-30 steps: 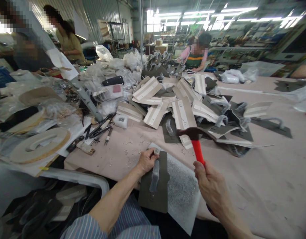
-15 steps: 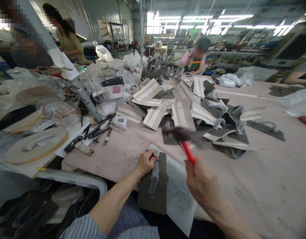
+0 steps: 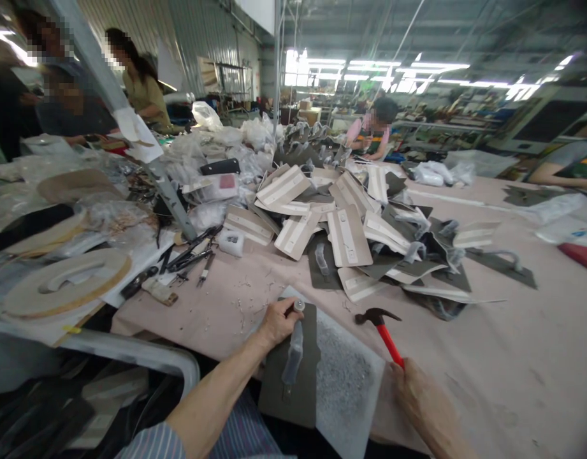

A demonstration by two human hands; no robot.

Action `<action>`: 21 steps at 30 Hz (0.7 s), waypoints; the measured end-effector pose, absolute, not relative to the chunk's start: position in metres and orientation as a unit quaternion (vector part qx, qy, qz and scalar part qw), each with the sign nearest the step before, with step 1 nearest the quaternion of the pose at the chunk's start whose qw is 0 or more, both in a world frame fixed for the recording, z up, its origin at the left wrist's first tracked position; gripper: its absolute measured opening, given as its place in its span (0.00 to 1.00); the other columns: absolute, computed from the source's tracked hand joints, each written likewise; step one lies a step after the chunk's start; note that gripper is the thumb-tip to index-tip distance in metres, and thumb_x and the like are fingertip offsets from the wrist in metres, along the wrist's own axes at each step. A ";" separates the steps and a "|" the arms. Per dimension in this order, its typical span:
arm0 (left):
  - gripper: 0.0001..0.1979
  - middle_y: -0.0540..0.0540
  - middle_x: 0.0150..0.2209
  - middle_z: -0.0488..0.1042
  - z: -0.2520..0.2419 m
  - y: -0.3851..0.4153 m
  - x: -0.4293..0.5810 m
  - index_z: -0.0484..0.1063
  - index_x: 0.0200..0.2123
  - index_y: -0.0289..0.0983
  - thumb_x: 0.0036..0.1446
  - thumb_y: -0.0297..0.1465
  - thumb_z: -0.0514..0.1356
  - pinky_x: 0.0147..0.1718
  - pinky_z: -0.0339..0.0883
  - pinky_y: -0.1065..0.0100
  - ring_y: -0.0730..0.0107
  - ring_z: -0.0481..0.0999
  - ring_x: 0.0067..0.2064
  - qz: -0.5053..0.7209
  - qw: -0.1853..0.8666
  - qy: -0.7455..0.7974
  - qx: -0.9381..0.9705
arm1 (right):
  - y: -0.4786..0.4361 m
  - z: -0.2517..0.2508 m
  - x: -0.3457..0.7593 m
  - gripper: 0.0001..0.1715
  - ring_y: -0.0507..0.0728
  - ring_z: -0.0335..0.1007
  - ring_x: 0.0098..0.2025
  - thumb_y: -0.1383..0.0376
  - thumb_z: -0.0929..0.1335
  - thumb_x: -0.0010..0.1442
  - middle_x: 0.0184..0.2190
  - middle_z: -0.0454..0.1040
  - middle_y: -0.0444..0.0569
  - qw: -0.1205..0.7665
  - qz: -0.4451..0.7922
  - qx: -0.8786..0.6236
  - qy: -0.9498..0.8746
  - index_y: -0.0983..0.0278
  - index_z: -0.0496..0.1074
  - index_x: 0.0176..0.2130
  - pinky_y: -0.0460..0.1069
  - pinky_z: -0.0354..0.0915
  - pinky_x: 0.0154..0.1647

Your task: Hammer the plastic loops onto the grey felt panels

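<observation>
My left hand [image 3: 276, 324] is closed round a short metal punch [image 3: 299, 306] with a round top, upright at the far end of a dark grey-green panel [image 3: 300, 405]. A handle wrapped in clear plastic [image 3: 293, 360] runs along the middle of that panel. Under it lies a pale, pitted slab [image 3: 348, 376], set at an angle at the table edge. My right hand [image 3: 417, 392] grips a claw hammer [image 3: 389, 343] by its red handle. The dark hammer head is to the right of the punch, apart from it. What the punch tip touches is hidden.
Beyond my hands is a heap of beige-backed panels with handles [image 3: 349, 236]. Pliers and other tools [image 3: 192, 252] lie to the left, near a tape roll [image 3: 99, 264] and plastic bags [image 3: 226, 137]. A slanted metal post [image 3: 166, 191] rises there. People work across the table.
The hammer has moved down and to the right with my right hand, away from the heap. My left hand keeps the punch at the same spot on the panel.
</observation>
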State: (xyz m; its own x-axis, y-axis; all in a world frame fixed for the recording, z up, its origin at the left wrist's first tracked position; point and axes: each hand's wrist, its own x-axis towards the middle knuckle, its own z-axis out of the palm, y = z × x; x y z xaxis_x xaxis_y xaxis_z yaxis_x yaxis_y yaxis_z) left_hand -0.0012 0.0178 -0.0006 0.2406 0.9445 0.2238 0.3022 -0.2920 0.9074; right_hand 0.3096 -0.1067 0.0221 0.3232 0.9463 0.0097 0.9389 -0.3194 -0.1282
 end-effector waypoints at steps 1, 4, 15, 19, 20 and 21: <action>0.05 0.51 0.29 0.75 -0.001 0.018 0.000 0.77 0.35 0.38 0.53 0.28 0.63 0.33 0.66 0.71 0.69 0.72 0.31 0.424 0.389 0.458 0.678 | -0.104 0.023 0.303 0.20 0.63 0.72 0.31 0.58 0.56 0.67 0.32 0.74 0.57 0.069 0.015 -0.806 -0.588 0.63 0.71 0.37 0.53 0.61 0.29; 0.07 0.51 0.29 0.76 0.000 0.019 0.003 0.77 0.35 0.38 0.50 0.30 0.66 0.33 0.67 0.71 0.69 0.73 0.30 0.442 0.413 0.474 0.640 | -0.096 0.042 0.252 0.23 0.62 0.73 0.42 0.56 0.57 0.67 0.47 0.73 0.60 0.176 0.044 -0.755 -0.630 0.66 0.67 0.53 0.55 0.67 0.41; 0.12 0.46 0.29 0.78 0.000 0.022 -0.007 0.72 0.32 0.35 0.53 0.40 0.63 0.33 0.71 0.69 0.65 0.78 0.32 0.550 0.508 0.505 0.429 | -0.089 0.035 0.127 0.19 0.60 0.75 0.32 0.67 0.57 0.63 0.29 0.77 0.52 0.217 0.268 -0.727 -0.593 0.68 0.71 0.48 0.50 0.64 0.33; 0.08 0.48 0.28 0.77 0.003 0.021 -0.007 0.73 0.33 0.35 0.52 0.33 0.64 0.30 0.67 0.72 0.66 0.76 0.31 0.538 0.470 0.513 0.477 | -0.055 0.086 0.185 0.16 0.57 0.71 0.32 0.53 0.63 0.59 0.28 0.75 0.45 0.436 0.290 -0.741 -0.420 0.62 0.72 0.36 0.48 0.63 0.31; 0.06 0.49 0.28 0.76 0.005 0.020 -0.006 0.74 0.33 0.35 0.52 0.31 0.64 0.30 0.67 0.73 0.67 0.75 0.31 0.532 0.464 0.517 0.484 | -0.045 0.101 0.185 0.17 0.56 0.70 0.30 0.52 0.64 0.58 0.28 0.74 0.44 0.489 0.289 -0.735 -0.371 0.62 0.72 0.36 0.47 0.63 0.30; 0.04 0.50 0.27 0.76 0.007 0.019 -0.005 0.74 0.33 0.35 0.52 0.29 0.63 0.30 0.67 0.73 0.67 0.75 0.31 0.523 0.465 0.528 0.481 | -0.037 0.114 0.177 0.17 0.54 0.68 0.28 0.52 0.65 0.57 0.27 0.73 0.43 0.538 0.292 -0.717 -0.332 0.62 0.72 0.38 0.46 0.62 0.29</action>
